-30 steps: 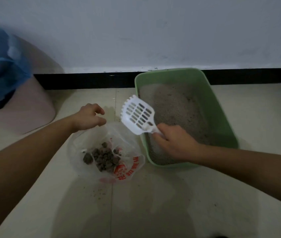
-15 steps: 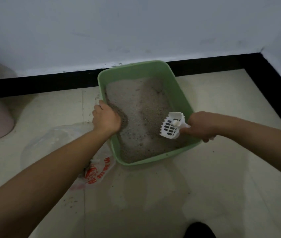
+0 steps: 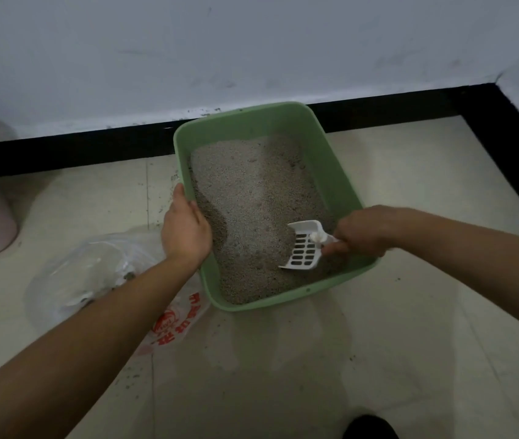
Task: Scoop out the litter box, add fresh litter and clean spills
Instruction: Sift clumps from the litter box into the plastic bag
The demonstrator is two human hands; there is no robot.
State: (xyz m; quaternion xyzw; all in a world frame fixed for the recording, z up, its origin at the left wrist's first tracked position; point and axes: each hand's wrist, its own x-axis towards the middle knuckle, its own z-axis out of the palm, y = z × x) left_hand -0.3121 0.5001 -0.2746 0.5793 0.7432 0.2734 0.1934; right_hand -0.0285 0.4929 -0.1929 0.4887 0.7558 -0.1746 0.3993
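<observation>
Head view, scoop (image 3: 303,252) now lowered into litter (image 3: 251,191)

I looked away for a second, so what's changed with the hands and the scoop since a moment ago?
The left hand left the edge of the plastic bag and moved right to grip the left rim of the litter box. The right hand carried the scoop from beside the bag into the box's near right corner, blade tipped down at the litter. The right hand's grip is unchanged, and the bag still lies left of the box.
</observation>
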